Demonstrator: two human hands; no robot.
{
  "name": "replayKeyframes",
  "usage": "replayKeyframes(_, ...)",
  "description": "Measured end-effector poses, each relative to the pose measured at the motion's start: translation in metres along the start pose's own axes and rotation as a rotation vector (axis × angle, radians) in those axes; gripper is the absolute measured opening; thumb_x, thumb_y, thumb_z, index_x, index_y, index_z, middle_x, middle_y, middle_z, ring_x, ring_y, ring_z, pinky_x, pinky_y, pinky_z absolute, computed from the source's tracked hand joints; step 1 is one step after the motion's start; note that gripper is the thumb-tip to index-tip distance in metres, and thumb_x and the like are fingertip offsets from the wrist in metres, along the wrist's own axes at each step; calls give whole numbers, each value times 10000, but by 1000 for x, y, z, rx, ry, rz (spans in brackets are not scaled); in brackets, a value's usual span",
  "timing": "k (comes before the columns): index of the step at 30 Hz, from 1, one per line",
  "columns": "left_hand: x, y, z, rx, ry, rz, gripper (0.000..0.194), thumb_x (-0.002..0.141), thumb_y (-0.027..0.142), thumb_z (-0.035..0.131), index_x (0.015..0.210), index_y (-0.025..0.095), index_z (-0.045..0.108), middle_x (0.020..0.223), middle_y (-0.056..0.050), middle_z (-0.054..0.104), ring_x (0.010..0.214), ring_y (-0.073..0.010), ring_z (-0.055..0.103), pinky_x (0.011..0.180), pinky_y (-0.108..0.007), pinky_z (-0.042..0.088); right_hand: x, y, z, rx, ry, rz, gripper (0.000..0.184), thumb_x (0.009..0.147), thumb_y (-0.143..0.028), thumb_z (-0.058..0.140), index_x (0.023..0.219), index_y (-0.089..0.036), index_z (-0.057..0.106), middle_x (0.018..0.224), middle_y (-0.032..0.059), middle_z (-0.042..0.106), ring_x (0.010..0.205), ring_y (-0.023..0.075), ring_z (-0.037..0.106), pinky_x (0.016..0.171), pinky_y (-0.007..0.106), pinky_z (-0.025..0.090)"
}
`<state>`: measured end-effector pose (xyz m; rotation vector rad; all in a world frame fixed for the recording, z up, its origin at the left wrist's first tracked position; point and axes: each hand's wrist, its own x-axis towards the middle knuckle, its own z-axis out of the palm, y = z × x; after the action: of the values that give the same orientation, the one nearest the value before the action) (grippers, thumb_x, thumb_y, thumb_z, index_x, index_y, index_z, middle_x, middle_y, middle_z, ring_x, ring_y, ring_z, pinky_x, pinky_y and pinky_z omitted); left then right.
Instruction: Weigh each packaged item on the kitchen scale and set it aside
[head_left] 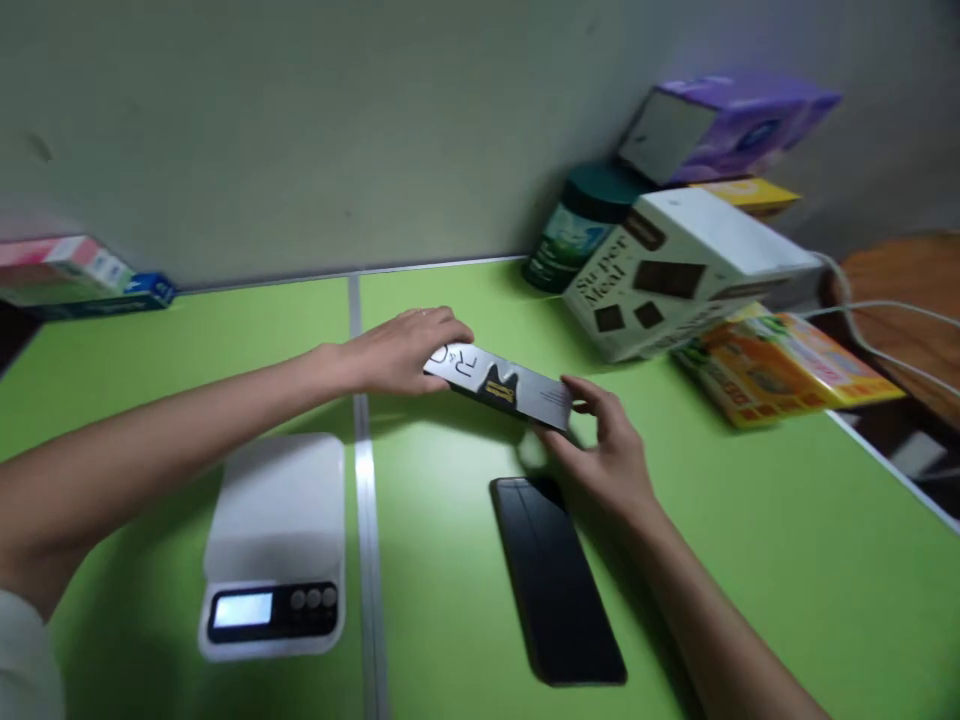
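A slim silver-and-black box (540,396) with dark lettering is held between my two hands, tilted, its right end lower. My left hand (409,350) grips its left end, thumb on the near side and fingers over the far side. At the other end, my right hand (607,450) pinches the box between thumb and fingers. Just below the right hand, a black smartphone (559,580) lies screen up on the green table (439,600). A white kitchen scale (277,510) with a lit display rests under my left forearm, to the left of the metal seam.
At the back right stand a dark green tub (574,225), a white "Super Meal" box (697,265), a purple pack (750,125) and an orange-yellow packet (787,365). White cables (892,305) run off the right side. Pink and blue boxes (75,265) sit at the far left, near the wall.
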<state>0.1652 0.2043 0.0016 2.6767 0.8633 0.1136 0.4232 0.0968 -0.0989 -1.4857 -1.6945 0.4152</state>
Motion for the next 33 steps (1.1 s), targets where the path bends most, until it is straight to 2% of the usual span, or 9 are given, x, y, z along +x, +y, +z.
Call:
replayKeyframes(6,-158,23,-36,-183,107,-233,502,834,298,594,1315,217,474,1203,-91,589,1044,-244,575,860,-377,515,-17,-96,20,69,-284,-231,410,818,-307,649,1204,-257,521,1106,102,644,972,272,616,795,424,538)
replayKeyframes(9,-223,18,-25,-262,80,-392,514,833,367,615,1313,241,479,1212,-90,594,1063,-260,588,858,-411,547,-21,-129,47,131,-463,-326,365,846,-327,623,1184,-231,524,1082,114,650,974,276,615,770,436,548)
replayKeyframes(12,-261,7,4,-328,60,-466,514,847,412,610,1314,235,486,1270,-98,572,1123,-271,573,917,-448,535,-26,-141,74,120,-560,-332,374,843,-336,624,1179,-201,531,1085,130,645,995,289,609,780,468,551)
replayKeyframes(16,-277,-5,27,-390,8,-531,721,812,482,651,1443,278,368,1446,-120,459,1264,-335,493,993,-516,482,-27,-147,81,26,-661,-286,502,856,-362,626,1306,-205,467,1179,150,617,1013,285,621,832,504,554)
replayKeyframes(19,-285,-11,19,-390,15,-557,944,741,551,714,1516,363,208,1594,-109,244,1378,-399,365,1011,-558,455,-18,-157,64,-26,-682,-280,576,863,-425,624,1360,-211,430,1237,162,593,970,262,639,806,468,574)
replayKeyframes(21,-293,-14,11,-389,42,-582,954,733,562,719,1515,390,200,1611,-92,208,1392,-412,344,1013,-571,446,-10,-166,51,-63,-657,-251,508,874,-438,605,1316,-217,483,1166,141,621,904,240,651,734,414,587)
replayKeyframes(25,-305,-18,15,-461,91,-596,860,726,479,739,1478,388,332,1529,-84,365,1321,-410,439,970,-578,469,-7,-175,47,-107,-661,-192,437,874,-431,602,1253,-225,530,1073,111,637,787,203,658,630,349,579)
replayKeyframes(29,-299,-17,42,-570,174,-536,711,716,363,750,1379,371,490,1359,-73,524,1218,-366,530,915,-545,506,-21,-167,68,-130,-745,-227,533,861,-389,625,1335,-221,447,1097,111,614,748,187,642,672,376,589)
replayKeyframes(33,-287,-19,49,-631,228,-464,475,742,317,697,1204,243,619,1194,-96,605,1061,-278,601,859,-449,558,-22,-163,83,-158,-770,-248,420,871,-371,609,1259,-245,505,1006,90,634,753,217,641,608,366,591)
